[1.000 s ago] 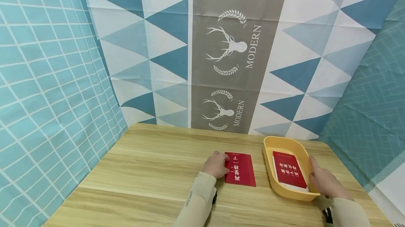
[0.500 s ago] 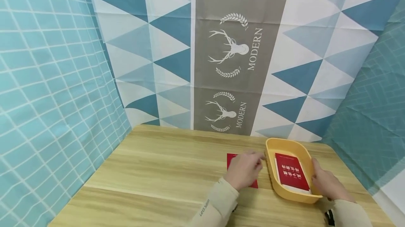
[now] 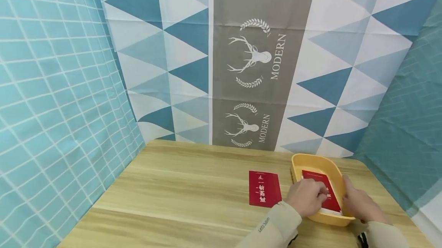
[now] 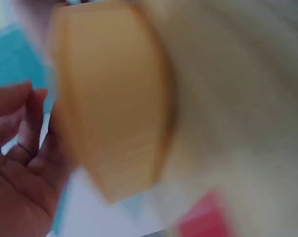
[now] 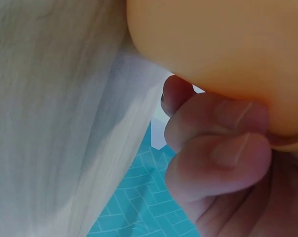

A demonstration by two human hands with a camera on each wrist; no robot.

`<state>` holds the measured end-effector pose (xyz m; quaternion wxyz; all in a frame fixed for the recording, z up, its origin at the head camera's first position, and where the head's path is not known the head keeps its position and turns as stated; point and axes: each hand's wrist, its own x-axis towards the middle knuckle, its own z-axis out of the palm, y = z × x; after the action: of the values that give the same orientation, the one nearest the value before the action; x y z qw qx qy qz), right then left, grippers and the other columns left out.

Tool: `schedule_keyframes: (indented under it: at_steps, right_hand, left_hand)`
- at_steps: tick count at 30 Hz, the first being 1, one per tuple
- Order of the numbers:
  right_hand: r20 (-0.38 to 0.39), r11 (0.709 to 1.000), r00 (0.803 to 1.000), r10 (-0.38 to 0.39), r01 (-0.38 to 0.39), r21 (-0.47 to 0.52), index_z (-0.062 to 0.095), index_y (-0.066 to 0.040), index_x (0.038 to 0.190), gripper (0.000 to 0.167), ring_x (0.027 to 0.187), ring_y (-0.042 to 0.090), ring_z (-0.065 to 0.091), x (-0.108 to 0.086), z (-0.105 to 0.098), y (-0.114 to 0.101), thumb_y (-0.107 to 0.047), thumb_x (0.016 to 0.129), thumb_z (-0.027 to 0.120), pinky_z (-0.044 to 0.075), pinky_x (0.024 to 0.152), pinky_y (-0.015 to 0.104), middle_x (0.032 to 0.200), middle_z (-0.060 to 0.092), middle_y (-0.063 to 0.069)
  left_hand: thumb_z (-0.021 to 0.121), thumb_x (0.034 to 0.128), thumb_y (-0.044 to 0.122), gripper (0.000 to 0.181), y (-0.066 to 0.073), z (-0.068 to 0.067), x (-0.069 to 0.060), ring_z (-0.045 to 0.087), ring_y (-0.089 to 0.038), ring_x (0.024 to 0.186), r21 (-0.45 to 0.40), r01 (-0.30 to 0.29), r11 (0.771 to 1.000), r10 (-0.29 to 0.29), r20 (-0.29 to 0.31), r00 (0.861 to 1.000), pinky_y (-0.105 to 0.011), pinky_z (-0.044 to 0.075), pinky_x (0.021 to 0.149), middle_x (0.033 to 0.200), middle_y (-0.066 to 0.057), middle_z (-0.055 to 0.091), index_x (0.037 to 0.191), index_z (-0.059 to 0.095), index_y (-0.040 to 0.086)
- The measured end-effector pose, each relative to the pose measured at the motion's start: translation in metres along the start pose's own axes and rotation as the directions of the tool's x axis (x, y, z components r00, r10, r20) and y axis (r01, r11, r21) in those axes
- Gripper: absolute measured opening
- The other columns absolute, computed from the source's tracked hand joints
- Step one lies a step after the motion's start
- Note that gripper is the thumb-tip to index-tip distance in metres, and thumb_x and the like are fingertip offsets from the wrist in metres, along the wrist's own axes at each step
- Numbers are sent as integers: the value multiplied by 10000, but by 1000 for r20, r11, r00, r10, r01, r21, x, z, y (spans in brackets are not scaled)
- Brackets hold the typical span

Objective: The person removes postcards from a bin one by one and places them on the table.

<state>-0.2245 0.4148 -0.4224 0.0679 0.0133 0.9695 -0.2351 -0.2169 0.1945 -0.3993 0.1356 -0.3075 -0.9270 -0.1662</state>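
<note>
My left hand (image 3: 306, 197) is over the near left side of the yellow tray (image 3: 312, 159), its fingers bent and nothing seen between them; the left wrist view shows the hand (image 4: 22, 168) beside the blurred tray (image 4: 114, 98). In the tray lies a red booklet (image 3: 333, 202) with white edges under it, partly covered by that hand. My right hand (image 3: 362, 204) grips the tray's right side; in the right wrist view its curled fingers (image 5: 213, 163) are against the tray's edge. A red booklet with white characters (image 3: 262, 192) lies flat left of the tray.
The wooden tabletop (image 3: 179, 182) reaches to patterned cloth (image 3: 255, 86) at the back. Blue tiled-pattern sheets hang at the left (image 3: 62, 86) and right (image 3: 407, 144).
My left hand has moved right, from the red booklet on the table to over the tray, leaving that booklet lying in place. My right hand has stayed at the tray.
</note>
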Motion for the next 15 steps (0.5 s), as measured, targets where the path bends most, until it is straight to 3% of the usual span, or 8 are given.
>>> schedule_keyframes:
  at_steps: [2, 5, 8, 11, 15]
  right_hand:
    - [-1, 1000, 1000, 8, -8, 8, 38, 62, 1530, 686, 534, 233, 454, 2, 2, -2, -91, 974, 409, 447, 473, 358, 942, 539, 287]
    - [-8, 1000, 1000, 8, -8, 14, 28, 61, 1539, 701, 545, 241, 461, 4, 3, -4, -97, 976, 415, 448, 473, 360, 968, 532, 310]
    - [-10, 1000, 1000, 15, -15, 15, 13, 70, 1544, 720, 544, 237, 441, 4, 3, -5, -99, 974, 419, 440, 474, 354, 954, 523, 298]
    - [-10, 1000, 1000, 15, -15, 13, 18, 64, 1539, 708, 525, 231, 431, 4, 3, -3, -99, 977, 416, 440, 468, 349, 931, 524, 280]
    - [-2, 999, 1000, 30, -30, 14, 7, 54, 1539, 710, 549, 238, 455, 2, 3, 0, -102, 984, 420, 446, 472, 351, 920, 528, 269]
  left_hand:
    - [800, 855, 350, 129, -1, 11, 2, 549, 71, 742, 87, 43, 995, -40, -42, 998, -157, 456, 607, 831, 244, 664, 961, 754, 407]
    - [849, 770, 345, 211, -1, 22, 6, 590, 31, 715, 249, 76, 965, -52, -101, 994, -224, 466, 546, 786, 218, 656, 929, 741, 433]
    - [850, 743, 403, 244, 3, 26, 11, 617, 5, 726, 327, 97, 940, -67, -103, 992, -268, 498, 562, 800, 213, 664, 944, 729, 469]
    - [833, 741, 463, 231, 9, 29, 16, 619, 10, 748, 376, 140, 916, -125, -64, 990, -293, 499, 585, 811, 231, 665, 932, 715, 515]
    - [808, 756, 526, 171, 18, 32, 22, 603, 10, 721, 467, 136, 874, -175, 42, 984, -291, 481, 618, 770, 239, 669, 881, 691, 533]
